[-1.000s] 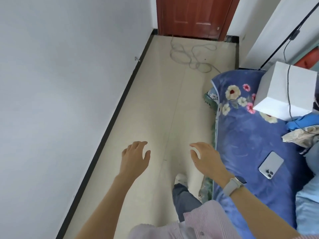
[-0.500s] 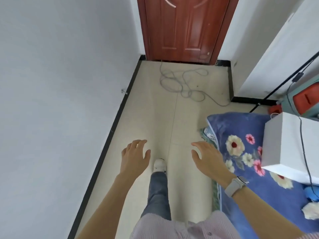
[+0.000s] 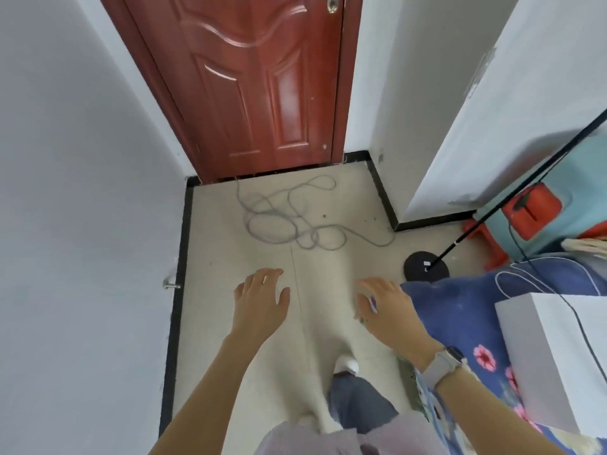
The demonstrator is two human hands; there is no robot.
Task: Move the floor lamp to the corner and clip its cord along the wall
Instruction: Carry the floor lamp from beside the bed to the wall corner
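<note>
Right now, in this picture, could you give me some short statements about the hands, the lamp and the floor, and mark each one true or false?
1. Both the left hand and the right hand are empty. True.
2. The round black floor lamp base stands in front of the dark red wooden door. False: it stands to the right, near the blue floral blanket.
3. A loose grey cable lies tangled on the floor by the door. True.
4. The right hand grips the thin black lamp pole. False: it touches nothing.
</note>
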